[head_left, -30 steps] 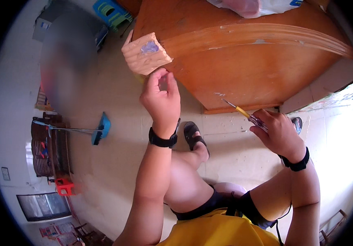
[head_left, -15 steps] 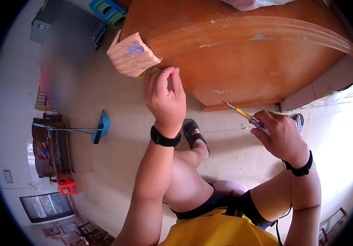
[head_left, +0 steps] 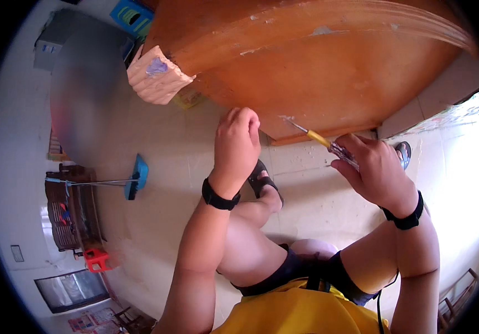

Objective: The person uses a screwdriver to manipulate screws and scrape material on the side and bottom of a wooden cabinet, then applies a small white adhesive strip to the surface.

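I log by head view, right hand point(head_left: 374, 167) gripping a yellow-sleeved screwdriver point(head_left: 318, 138), left hand point(head_left: 238, 143) curled near brown wooden furniture point(head_left: 328, 78), pale ridged block point(head_left: 161, 83) at its corner.

From here I see a yellow-shafted screwdriver point(head_left: 318, 137), an orange-brown table point(head_left: 328, 78) (I make out pale scuffs point(head_left: 322, 30)), a peach corner piece point(head_left: 160, 86) with a lilac patch point(head_left: 157, 66), a blue broom point(head_left: 137, 177) and black wristbands point(head_left: 220, 196).

Place: home-like room | broom point(head_left: 136, 177) | red stool point(head_left: 96, 260) | wooden furniture point(head_left: 317, 78) (its edge scuffed) | pale floor point(head_left: 156, 222)
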### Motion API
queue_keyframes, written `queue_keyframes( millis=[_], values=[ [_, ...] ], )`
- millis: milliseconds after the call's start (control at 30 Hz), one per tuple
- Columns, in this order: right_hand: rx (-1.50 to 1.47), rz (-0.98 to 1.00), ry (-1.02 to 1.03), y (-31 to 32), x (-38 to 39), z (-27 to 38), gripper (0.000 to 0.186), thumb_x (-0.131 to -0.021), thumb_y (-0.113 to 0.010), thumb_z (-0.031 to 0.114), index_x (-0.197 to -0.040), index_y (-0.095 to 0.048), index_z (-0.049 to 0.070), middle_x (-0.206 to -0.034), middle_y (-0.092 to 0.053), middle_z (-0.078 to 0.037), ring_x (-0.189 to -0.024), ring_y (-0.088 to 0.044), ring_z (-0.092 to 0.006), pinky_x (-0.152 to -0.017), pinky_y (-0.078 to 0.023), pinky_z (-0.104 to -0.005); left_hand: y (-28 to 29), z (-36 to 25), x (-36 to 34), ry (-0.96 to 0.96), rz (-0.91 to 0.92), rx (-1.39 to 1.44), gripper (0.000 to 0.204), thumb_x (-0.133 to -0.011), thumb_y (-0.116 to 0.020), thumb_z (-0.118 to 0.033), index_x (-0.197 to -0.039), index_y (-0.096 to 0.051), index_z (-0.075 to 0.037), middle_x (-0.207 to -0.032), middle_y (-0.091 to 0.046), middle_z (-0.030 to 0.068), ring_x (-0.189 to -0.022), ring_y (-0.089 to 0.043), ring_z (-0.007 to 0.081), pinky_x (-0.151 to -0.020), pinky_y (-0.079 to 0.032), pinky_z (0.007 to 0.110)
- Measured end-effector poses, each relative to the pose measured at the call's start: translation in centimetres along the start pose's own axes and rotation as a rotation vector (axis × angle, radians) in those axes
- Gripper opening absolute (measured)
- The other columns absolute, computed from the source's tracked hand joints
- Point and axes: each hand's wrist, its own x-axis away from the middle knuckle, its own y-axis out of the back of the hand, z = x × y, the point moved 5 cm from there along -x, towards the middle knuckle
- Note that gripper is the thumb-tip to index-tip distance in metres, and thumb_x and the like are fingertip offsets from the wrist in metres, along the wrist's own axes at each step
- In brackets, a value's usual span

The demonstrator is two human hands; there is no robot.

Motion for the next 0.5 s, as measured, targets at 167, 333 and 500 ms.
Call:
queue_keyframes(
  millis=[167, 333, 500],
  values=[
    [-0.113, -0.107, -0.013, 0.5, -1.0, 0.6, 0.023, -0.083, -0.067, 0.013, -0.101, -0.057, 0.002, -0.079, -0.065, -0.018, -0.071, -0.064, -0.0373, -0.062, -0.05, -0.0421, -0.7, 0.9, 1.4, 0.201, 0.136, 0.266, 0.017, -0.076, -0.069, 0.003, -0.093, -0.065, 0.001, -0.074, -0.068, 0.0126, -0.064, -0.067, 0.0216, -0.06, -0.052, 0.029],
    [-0.255, -0.261, 0.051, 1.0, -2.4, 1.5, 0.023, -0.085, -0.065, 0.011, -0.104, -0.058, 0.001, -0.077, -0.064, -0.018, -0.071, -0.064, -0.0369, -0.062, -0.05, -0.0397, -0.6, -0.9, 1.2, 0.072, 0.299, 0.028, 0.016, -0.074, -0.068, 0.001, -0.09, -0.067, 0.0, -0.076, -0.068, 0.0151, -0.069, -0.067, 0.0263, -0.064, -0.052, 0.033],
    [-0.292, -0.361, 0.102, 0.8, -3.9, 2.2, 0.026, -0.085, -0.064, 0.009, -0.108, -0.058, 0.0, -0.077, -0.063, -0.019, -0.071, -0.063, -0.0369, -0.061, -0.05, -0.0384, -0.9, -1.0, 1.5, 0.064, 0.371, 0.033, 0.017, -0.074, -0.064, 0.003, -0.09, -0.068, 0.0, -0.077, -0.067, 0.0165, -0.072, -0.066, 0.0315, -0.066, -0.052, 0.036]
  ],
)
